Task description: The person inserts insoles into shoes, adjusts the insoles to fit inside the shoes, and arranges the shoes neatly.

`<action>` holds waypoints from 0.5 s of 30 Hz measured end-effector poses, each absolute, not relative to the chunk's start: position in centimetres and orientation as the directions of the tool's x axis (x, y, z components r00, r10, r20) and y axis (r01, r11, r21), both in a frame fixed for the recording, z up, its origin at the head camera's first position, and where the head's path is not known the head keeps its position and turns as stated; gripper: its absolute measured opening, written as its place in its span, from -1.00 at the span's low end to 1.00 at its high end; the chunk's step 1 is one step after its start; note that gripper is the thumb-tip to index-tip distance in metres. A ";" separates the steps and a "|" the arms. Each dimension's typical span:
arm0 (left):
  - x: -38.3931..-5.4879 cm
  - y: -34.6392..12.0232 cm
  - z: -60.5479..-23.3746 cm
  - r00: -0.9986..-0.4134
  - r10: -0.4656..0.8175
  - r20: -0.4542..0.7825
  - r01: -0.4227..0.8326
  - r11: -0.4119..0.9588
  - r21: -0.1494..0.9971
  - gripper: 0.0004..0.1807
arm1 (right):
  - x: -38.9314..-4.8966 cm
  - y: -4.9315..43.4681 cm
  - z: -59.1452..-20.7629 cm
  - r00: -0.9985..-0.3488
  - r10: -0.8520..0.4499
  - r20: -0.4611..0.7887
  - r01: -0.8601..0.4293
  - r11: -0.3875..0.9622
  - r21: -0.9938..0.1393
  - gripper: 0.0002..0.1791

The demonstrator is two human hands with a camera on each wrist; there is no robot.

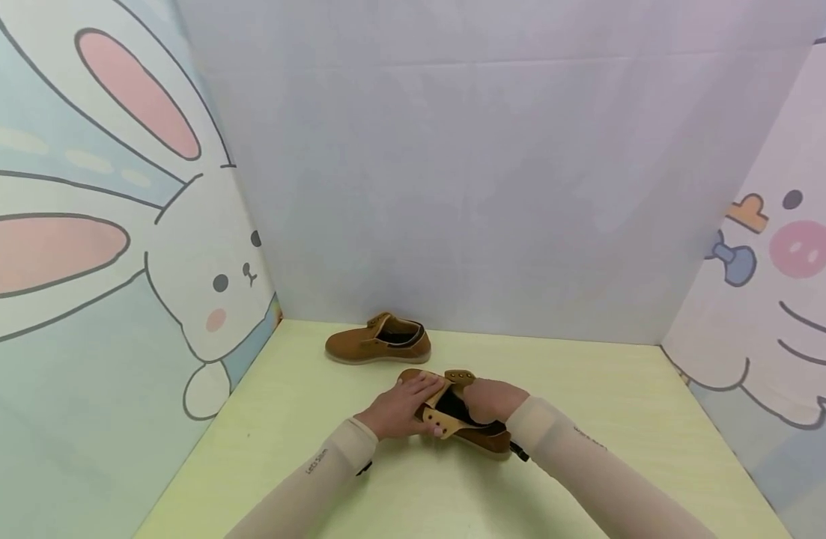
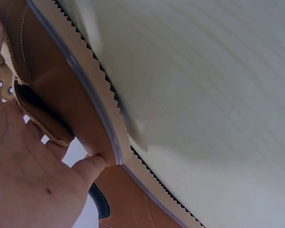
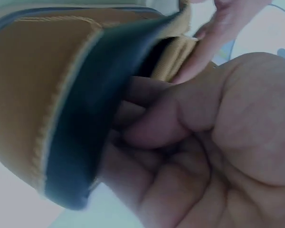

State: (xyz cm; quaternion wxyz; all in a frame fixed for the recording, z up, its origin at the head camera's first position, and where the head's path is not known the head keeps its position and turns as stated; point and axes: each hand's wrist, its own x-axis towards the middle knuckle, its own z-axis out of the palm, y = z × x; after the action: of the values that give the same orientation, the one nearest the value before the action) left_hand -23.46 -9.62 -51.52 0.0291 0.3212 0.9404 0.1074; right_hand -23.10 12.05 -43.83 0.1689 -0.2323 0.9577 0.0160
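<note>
A brown shoe (image 1: 483, 443) sits on the table between both hands, toe pointing away to the left, its laceless eyelet flaps (image 1: 442, 424) spread apart. My left hand (image 1: 401, 410) grips its front, fingers across the top and tongue; in the left wrist view the thumb (image 2: 92, 166) presses the toe just above the sole. At the opening, my right hand (image 1: 495, 400) has curled fingers reaching in over the far side. The right wrist view shows that hand (image 3: 204, 142) gripping by the dark padded collar (image 3: 80, 118), some fingertips hidden inside the shoe.
A matching brown shoe (image 1: 352, 345) stands upright farther back on the pale yellow table (image 1: 574, 427), toe to the left. A grey cloth wall (image 1: 453, 187) rises behind it. Cartoon-printed panels, a rabbit (image 1: 204, 299) and a white figure (image 1: 729, 352), border the sides.
</note>
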 end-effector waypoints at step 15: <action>-23.3 -9.6 -51.2 -0.794 0.608 0.002 0.592 0.771 0.235 0.04 | -21.9 12.3 -43.4 -0.820 -0.415 -0.394 -0.448 0.894 -0.009 -0.79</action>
State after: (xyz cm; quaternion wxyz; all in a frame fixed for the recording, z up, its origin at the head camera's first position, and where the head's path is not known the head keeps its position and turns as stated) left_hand -23.33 -9.60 -51.20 0.0368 0.3190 0.9403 0.1125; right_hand -21.86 12.35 -43.43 0.1966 -0.2265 0.9530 0.0419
